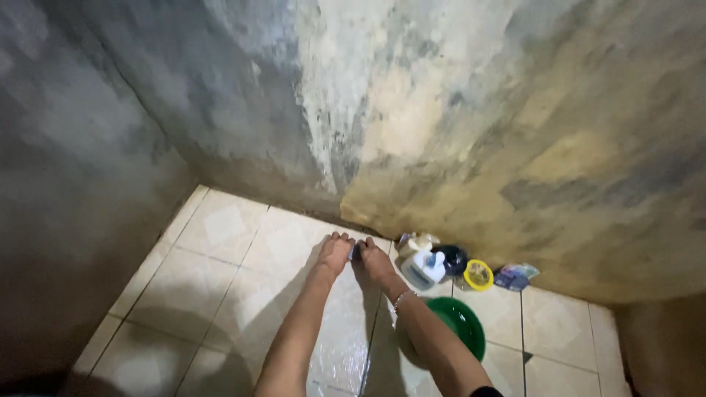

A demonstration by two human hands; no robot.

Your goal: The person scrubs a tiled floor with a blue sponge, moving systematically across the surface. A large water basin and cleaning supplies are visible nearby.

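Your left hand [334, 254] and right hand [375, 261] press together on the wet tiled floor [220, 294] near the stained wall [441, 132], a small dark thing [357, 252] pinched between them (too small to tell which hand grips it, or what it is). The tiles shine with water, so I judge your palms could slide as you bear down. Your right forearm passes just over the green basin [460, 323]; a sideways push could knock it, or the white bottle [423, 268] just beside your right hand.
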